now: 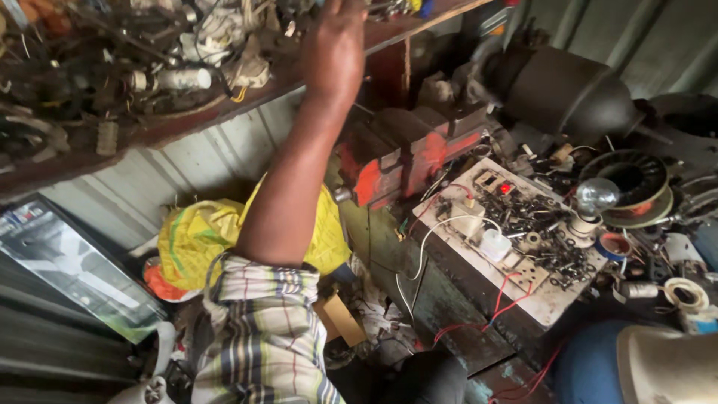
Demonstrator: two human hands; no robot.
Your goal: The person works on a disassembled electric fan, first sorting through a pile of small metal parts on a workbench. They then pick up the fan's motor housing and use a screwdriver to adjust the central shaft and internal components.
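My left hand [334, 45] is raised to the far wooden shelf [187, 123], fingers running out of view past the top edge, so I cannot tell whether they are spread or closed on anything. The forearm rises steeply from a rolled plaid sleeve [262, 337] at the near edge. Right hand not in view. The shelf is crowded with tangled wires, dark metal scrap and a pale cylindrical part [179, 78] lying on its side, left of my wrist. Below the shelf, corrugated metal wall [187, 161]. Behind my arm, a yellow plastic bag [202, 236], bulging, with a bit of orange beneath it at the left. Right of the arm, an orange-red bench vise [404, 153] sits at the far end of the surface [456, 314]. Beside the vise on the right, a dirty white test board [553, 299] with a red indicator lamp [505, 188], switches, loose screws and red and white leads trailing over the near edge. A clear light bulb [596, 196] stands upright at the board's far right corner. Further right, a dark motor housing [568, 90] and a round wound stator [634, 179]. At the far left, a printed carton [67, 265] leans against the wall.
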